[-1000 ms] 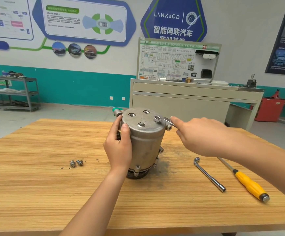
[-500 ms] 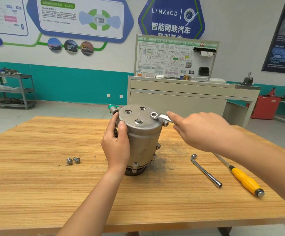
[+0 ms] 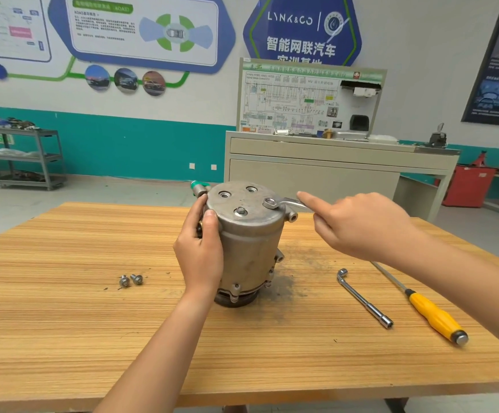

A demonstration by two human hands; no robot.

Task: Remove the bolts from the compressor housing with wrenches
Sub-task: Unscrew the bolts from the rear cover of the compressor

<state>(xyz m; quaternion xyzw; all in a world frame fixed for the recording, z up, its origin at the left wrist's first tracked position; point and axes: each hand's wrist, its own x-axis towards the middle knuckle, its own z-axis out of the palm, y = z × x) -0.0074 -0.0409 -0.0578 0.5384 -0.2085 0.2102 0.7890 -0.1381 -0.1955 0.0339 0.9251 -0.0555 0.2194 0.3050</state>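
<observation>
The grey compressor housing (image 3: pixel 249 248) stands upright on the wooden table (image 3: pixel 63 338). My left hand (image 3: pixel 200 254) grips its left side, thumb near the top rim. My right hand (image 3: pixel 358 225) holds a ring wrench (image 3: pixel 284 203), index finger laid along its handle. The wrench's ring sits over a bolt (image 3: pixel 270 202) on the right of the top face. Another bolt (image 3: pixel 240 211) sticks up near the front of the top face, and two empty bolt holes show behind. Two loose bolts (image 3: pixel 130 280) lie on the table to the left.
An L-shaped socket wrench (image 3: pixel 363 298) and a yellow-handled screwdriver (image 3: pixel 434 315) lie on the table to the right. Dark grime marks the wood beside the housing. A beige bench with a wiring display board (image 3: pixel 311 99) stands behind the table, and a metal shelf cart (image 3: pixel 22 158) at far left.
My right hand has swung the wrench handle a little away from me, turning the ring on the bolt. My left hand stays on the housing.
</observation>
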